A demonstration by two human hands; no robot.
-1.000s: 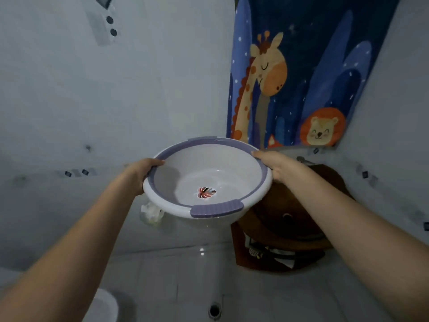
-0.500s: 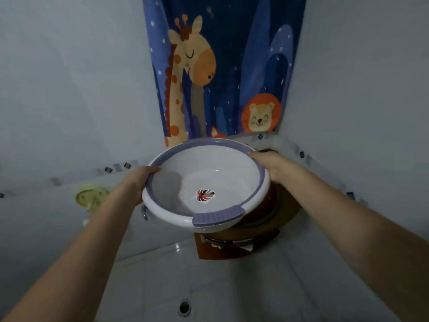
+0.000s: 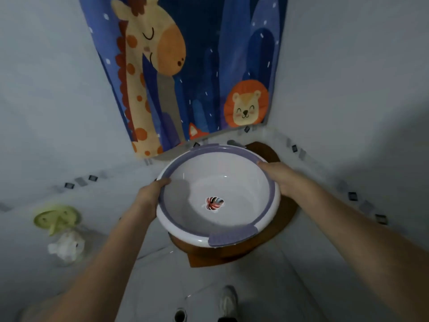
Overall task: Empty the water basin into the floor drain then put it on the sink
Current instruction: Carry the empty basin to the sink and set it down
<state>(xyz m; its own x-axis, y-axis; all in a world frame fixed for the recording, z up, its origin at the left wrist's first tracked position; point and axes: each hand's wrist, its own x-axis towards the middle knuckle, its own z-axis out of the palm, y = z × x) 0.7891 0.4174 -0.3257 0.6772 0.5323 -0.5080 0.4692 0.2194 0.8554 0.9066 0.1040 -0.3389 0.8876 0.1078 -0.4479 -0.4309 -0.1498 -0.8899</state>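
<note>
A round white basin (image 3: 234,189) with a purple rim and a leaf sticker on its bottom is held level, with no water visible inside. My left hand (image 3: 152,194) grips its left rim and my right hand (image 3: 282,180) grips its right rim. The basin is directly over the brown corner sink (image 3: 284,217), covering most of it; whether it touches the sink cannot be told. The floor drain (image 3: 180,314) shows as a dark round hole in the tiled floor at the bottom edge.
A blue curtain with a giraffe and a lion (image 3: 185,73) hangs on the far wall. A green holder (image 3: 56,218) with a white bundle (image 3: 67,247) below it is fixed to the left wall. My shoe (image 3: 228,303) stands beside the drain.
The basin has moved right and forward, from beside the sink to directly over it. Both hands keep the same grip, and the view has come closer to the corner.
</note>
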